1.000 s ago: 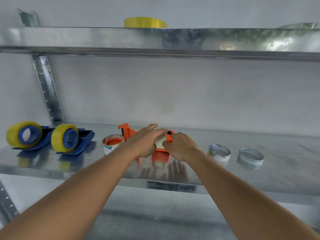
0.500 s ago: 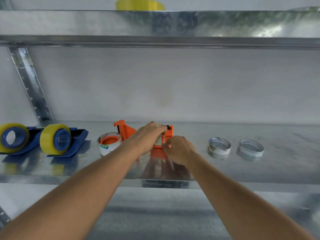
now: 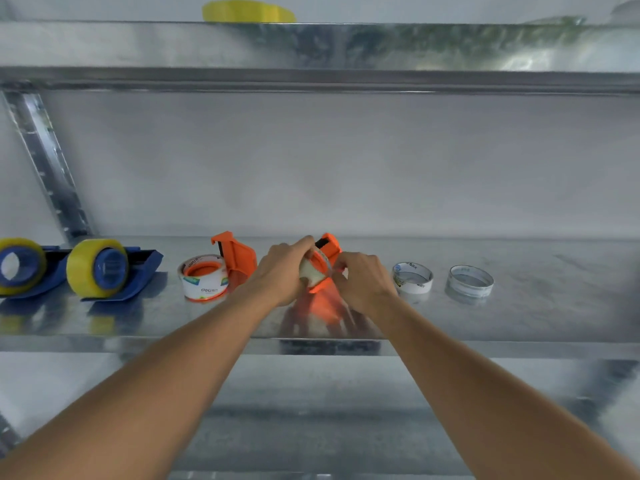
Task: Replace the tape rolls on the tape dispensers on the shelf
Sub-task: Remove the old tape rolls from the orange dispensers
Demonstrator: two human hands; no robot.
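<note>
An orange tape dispenser (image 3: pixel 328 251) stands tilted on the metal shelf (image 3: pixel 540 313), between my two hands. My left hand (image 3: pixel 280 271) grips a whitish tape roll (image 3: pixel 311 270) that sits on this dispenser. My right hand (image 3: pixel 363 282) holds the dispenser's lower right side, with fingers pinched near the roll's edge. To the left lies a second orange dispenser (image 3: pixel 235 254) with a white tape roll (image 3: pixel 204 277) on it. Two blue dispensers (image 3: pixel 138 265) (image 3: pixel 52 271) carrying yellow rolls (image 3: pixel 91 266) (image 3: pixel 17 265) stand at the far left.
Two empty cardboard tape cores (image 3: pixel 412 277) (image 3: pixel 469 280) lie to the right of my hands. A yellow tape roll (image 3: pixel 247 12) rests on the upper shelf (image 3: pixel 311 46). A slotted upright (image 3: pixel 48 168) stands at the back left. The shelf's right part is bare metal.
The orange dispenser has tipped up more and the whitish roll now shows between my hands. My right hand has shifted slightly right and down. The camera has drifted a little.
</note>
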